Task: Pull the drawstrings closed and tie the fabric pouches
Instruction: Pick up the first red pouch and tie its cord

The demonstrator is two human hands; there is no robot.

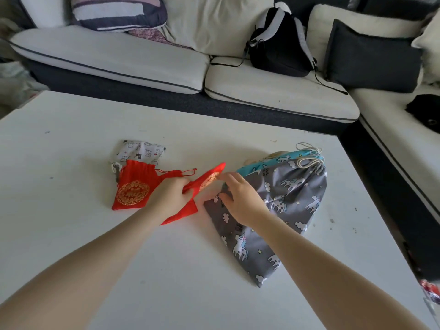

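Left hand (170,195) fingers curled, gripping red satin pouch (190,203) at gathered neck; right hand (240,198) fingertips pinch its far edge, apparently spreading fabric to find drawstring.

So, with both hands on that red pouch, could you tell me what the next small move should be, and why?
Probably find its drawstring ends. The left hand grips the red pouch and the right hand pinches its raised far end, but neither visibly holds a cord.
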